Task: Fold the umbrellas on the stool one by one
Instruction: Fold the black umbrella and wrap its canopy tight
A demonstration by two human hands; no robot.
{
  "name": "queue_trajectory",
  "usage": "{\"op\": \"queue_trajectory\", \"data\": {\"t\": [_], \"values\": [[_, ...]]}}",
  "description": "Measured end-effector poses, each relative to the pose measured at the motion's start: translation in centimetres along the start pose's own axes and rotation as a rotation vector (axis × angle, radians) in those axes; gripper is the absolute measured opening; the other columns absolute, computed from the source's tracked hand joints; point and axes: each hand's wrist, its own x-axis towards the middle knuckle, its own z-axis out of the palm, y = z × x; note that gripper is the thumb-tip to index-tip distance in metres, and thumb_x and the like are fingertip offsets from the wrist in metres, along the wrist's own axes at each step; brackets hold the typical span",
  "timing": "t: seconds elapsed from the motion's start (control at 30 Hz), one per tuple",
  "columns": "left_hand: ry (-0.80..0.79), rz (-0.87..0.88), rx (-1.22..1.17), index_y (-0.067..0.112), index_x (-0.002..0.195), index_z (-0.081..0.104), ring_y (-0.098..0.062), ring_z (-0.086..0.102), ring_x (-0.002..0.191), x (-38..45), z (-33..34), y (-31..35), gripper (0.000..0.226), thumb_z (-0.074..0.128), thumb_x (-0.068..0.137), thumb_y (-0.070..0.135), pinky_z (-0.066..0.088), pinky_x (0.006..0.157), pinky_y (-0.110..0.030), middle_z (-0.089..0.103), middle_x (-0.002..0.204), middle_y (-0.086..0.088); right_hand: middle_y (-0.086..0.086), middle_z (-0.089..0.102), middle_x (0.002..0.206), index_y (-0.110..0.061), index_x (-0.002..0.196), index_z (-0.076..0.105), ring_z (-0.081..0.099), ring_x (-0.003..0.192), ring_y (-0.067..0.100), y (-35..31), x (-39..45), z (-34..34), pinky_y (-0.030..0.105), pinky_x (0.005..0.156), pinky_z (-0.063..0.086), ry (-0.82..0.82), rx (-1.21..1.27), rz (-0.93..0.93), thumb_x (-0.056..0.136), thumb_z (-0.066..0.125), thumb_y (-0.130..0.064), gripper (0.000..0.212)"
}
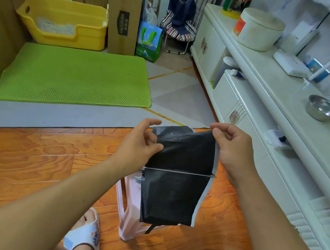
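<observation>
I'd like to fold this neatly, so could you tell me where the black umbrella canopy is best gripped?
Probably at the two top corners of the black umbrella canopy, from either side, as the left hand and right hand pinch it now: the panel hangs flat with a rib across it.

Wood floor (23, 155) — white cabinet (249, 108) right.

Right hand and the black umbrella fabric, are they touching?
Touching. Head view shows the right hand pinching the top corner of the black umbrella fabric.
</observation>
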Motion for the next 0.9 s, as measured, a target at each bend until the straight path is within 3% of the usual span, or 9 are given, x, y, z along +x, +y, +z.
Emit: {"op": "queue_trajectory", "data": {"t": [0.1,0.27,0.4,0.5,0.63,0.73,0.83,0.9], "values": [[-0.023,0.016,0.107,0.026,0.128,0.06,-0.008,0.049,0.062,0.1,-0.2,-0.4,0.053,0.074,0.086,-0.003,0.044,0.062,-0.021,0.054,0.076,-0.001,-0.009,0.072,0.107,-0.023,0.11,0.074,0.065,0.106,0.004,-0.2,0.2,0.1,0.011,0.089,0.05,-0.003,-0.031,-0.029,0.101,0.061,-0.018,0.017],[-0.058,-0.033,0.068,0.025,0.128,0.063,-0.009,0.056,0.063,-0.1,-0.5,-0.2,0.038,0.068,0.094,0.007,0.043,0.057,-0.013,0.059,0.072,-0.002,-0.007,0.074,0.107,-0.02,0.112,0.074,0.067,0.107,0.008,-0.3,0.7,0.5,0.024,0.097,0.054,-0.012,0.024,-0.003,0.101,0.061,-0.018,0.017],[0.051,-0.027,0.028,0.017,0.105,0.075,-0.004,0.053,0.057,0.0,-0.9,0.4,0.018,0.064,0.096,0.006,0.044,0.058,-0.01,0.059,0.068,-0.001,-0.009,0.072,0.107,-0.021,0.113,0.073,0.066,0.105,0.005,-0.4,0.7,0.2,0.015,0.091,0.053,-0.034,-0.015,-0.027,0.102,0.06,-0.019,0.018],[0.089,0.0,0.092,0.018,0.095,0.074,-0.002,0.055,0.059,0.1,-0.9,0.5,0.006,0.072,0.092,0.013,0.043,0.057,-0.01,0.065,0.073,0.001,-0.007,0.073,0.108,-0.019,0.115,0.073,0.066,0.105,0.006,-0.4,0.6,0.1,0.011,0.086,0.053,-0.042,-0.053,-0.049,0.102,0.06,-0.019,0.019],[0.079,0.052,0.124,0.017,0.103,0.072,-0.008,0.048,0.063,0.4,-0.9,0.3,0.018,0.076,0.088,0.008,0.042,0.062,-0.018,0.054,0.074,-0.001,-0.005,0.071,0.115,-0.024,0.123,0.069,0.064,0.11,0.007,-0.8,0.4,-0.2,0.018,0.093,0.053,-0.111,-0.055,-0.048,0.098,0.066,-0.025,0.025],[0.095,0.053,0.107,0.013,0.105,0.074,-0.004,0.047,0.058,0.4,-0.9,0.4,0.018,0.073,0.089,0.004,0.039,0.058,-0.011,0.054,0.073,-0.002,-0.004,0.064,0.122,-0.028,0.132,0.065,0.057,0.114,0.01,-0.8,0.3,-0.9,0.021,0.092,0.045,-0.218,-0.215,-0.062,0.095,0.07,-0.021,0.038],[0.095,0.009,0.097,0.015,0.102,0.076,-0.001,0.056,0.061,0.5,-1.0,0.3,0.013,0.075,0.09,0.011,0.043,0.061,-0.007,0.065,0.075,0.0,-0.005,0.067,0.112,-0.024,0.127,0.07,0.058,0.106,0.01,-0.8,0.3,-1.4,0.02,0.09,0.046,-0.17,-0.221,-0.097,0.095,0.07,-0.016,0.033],[0.107,0.004,0.113,0.016,0.096,0.075,-0.001,0.057,0.06,0.5,-1.1,0.3,0.008,0.075,0.09,0.011,0.043,0.059,-0.007,0.067,0.074,0.0,-0.009,0.066,0.096,-0.025,0.121,0.073,0.059,0.092,0.008,-0.7,0.3,-1.6,0.024,0.085,0.049,-0.155,-0.223,-0.121,0.094,0.071,-0.018,0.028]]}}
